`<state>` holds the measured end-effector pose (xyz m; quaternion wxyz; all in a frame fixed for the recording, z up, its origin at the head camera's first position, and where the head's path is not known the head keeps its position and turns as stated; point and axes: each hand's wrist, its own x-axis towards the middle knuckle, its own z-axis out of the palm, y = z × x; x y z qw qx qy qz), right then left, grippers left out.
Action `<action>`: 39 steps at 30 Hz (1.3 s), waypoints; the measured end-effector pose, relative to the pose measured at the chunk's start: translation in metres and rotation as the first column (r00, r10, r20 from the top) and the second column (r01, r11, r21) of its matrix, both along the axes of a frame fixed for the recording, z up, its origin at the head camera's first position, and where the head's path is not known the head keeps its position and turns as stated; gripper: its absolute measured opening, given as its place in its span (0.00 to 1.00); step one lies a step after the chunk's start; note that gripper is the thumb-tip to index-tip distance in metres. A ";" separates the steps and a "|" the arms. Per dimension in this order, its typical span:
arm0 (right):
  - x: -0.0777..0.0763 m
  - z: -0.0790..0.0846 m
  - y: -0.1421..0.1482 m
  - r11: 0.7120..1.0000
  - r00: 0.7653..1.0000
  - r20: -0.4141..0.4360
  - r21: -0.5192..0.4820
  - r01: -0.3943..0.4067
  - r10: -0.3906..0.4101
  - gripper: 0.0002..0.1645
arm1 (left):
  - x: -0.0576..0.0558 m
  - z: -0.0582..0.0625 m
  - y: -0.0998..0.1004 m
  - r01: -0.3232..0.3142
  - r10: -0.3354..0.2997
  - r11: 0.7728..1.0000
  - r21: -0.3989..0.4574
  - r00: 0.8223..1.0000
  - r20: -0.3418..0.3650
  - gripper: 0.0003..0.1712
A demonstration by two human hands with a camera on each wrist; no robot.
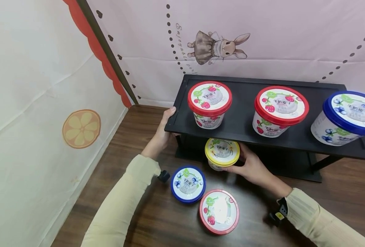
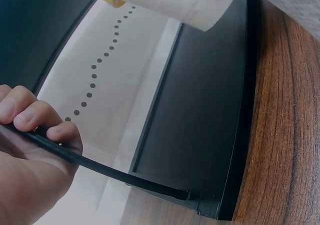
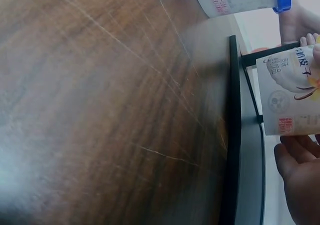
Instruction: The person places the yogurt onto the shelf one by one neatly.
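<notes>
My left hand [image 1: 163, 132] grips the left end of a black two-tier shelf [image 1: 236, 99]. In the left wrist view, its fingers [image 2: 37, 115] curl at a thin black post [image 2: 130, 177] that runs down to the lower board [image 2: 200, 100]. A tub with a yellow lid [image 1: 222, 152] is in my right hand [image 1: 254, 168], held between thumb and fingers in front of the gap between the tiers. The right wrist view shows this tub's printed white side [image 3: 287, 92] above the lower board, with fingers beneath it. Part of the right hand is hidden under the upper board.
On the upper board stand two red-lidded tubs [image 1: 209, 99] and a blue-lidded tub [image 1: 352, 113] at the right end. Another blue-lidded tub [image 1: 188, 184] and a red-lidded one [image 1: 219, 212] are on the wooden table [image 1: 157, 212]. Printed cloth [image 1: 145, 68] hangs behind the shelf.
</notes>
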<state>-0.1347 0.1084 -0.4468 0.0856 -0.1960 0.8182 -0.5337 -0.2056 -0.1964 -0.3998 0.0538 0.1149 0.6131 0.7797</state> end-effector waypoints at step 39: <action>-0.034 -0.015 -0.024 0.985 0.998 0.055 -0.167 0.040 -0.032 0.35 | 0.000 -0.001 0.000 -0.005 0.005 1.000 -0.025 1.000 0.004 0.30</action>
